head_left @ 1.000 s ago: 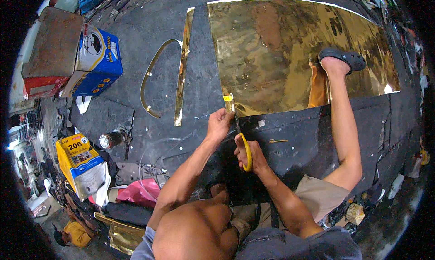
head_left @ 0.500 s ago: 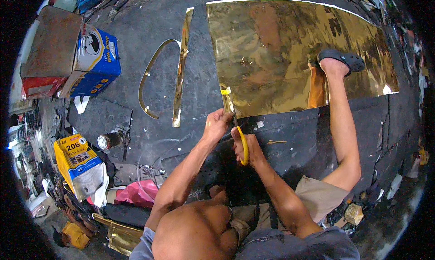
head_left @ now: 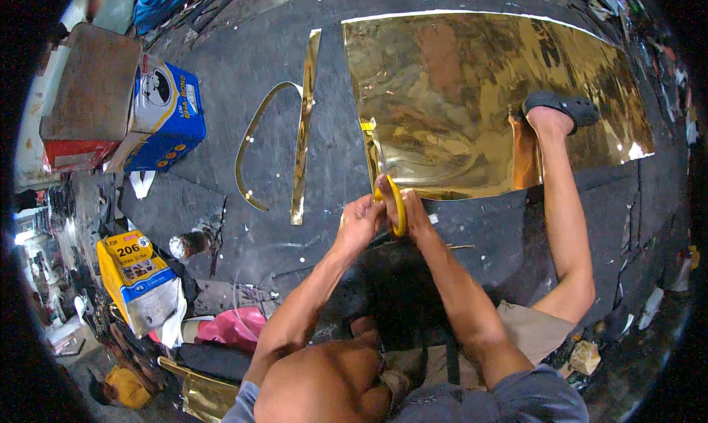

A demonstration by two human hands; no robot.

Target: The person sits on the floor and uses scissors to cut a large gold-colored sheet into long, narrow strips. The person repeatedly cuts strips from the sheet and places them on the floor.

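Black matting (head_left: pixel 273 139) spreads over the ground before you, and on it, ahead and toward your right, lies the big gold sheet (head_left: pixel 457 120). A blue-and-white carton (head_left: pixel 166 113) stands far to your left, with a yellow, blue and white package (head_left: pixel 144 275) nearer you. Between carton and sheet lie a straight gold strip (head_left: pixel 305 128) and a curved strip (head_left: pixel 237 161), its upper end meeting the straight one. Your dark clog (head_left: pixel 579 113) rests on the sheet. Your right hand (head_left: pixel 414 215) grasps the yellow-handled scissors (head_left: pixel 399 209), blades at the sheet's near left corner. Your left hand (head_left: pixel 359 220), fingers curled, seems to pinch the lower end of a narrow gold strip (head_left: pixel 372 157) along that edge. A small yellow piece (head_left: pixel 367 126) sits at its upper end.
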